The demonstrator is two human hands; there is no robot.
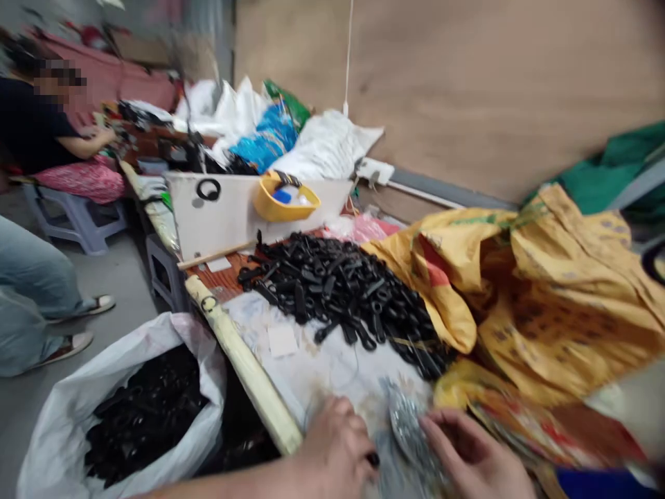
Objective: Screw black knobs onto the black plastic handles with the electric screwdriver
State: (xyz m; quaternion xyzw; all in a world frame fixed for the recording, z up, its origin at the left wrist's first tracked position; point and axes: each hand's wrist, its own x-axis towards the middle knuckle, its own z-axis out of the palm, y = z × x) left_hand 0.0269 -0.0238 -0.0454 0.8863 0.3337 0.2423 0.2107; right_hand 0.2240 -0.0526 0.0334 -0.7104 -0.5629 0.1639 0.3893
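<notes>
At the bottom of the view, my left hand (332, 450) grips a small black plastic part (373, 459) at its fingertips. My right hand (467, 450) pinches the edge of a clear plastic bag of small silver metal pieces (408, 423), which lies between my hands. Both hands are over a pale printed cloth (306, 367). Beyond them lies a heap of black plastic parts (337, 291). A white sack of similar black parts (145, 416) stands on the floor to my left.
A yellow woven sack (551, 298) lies to the right, beside a yellow basket (285, 201) on a white board (223, 208). White and blue bags (270, 138) are piled behind. At the left, a seated person (41, 125) works at the bench, and another person's legs (36, 291) show.
</notes>
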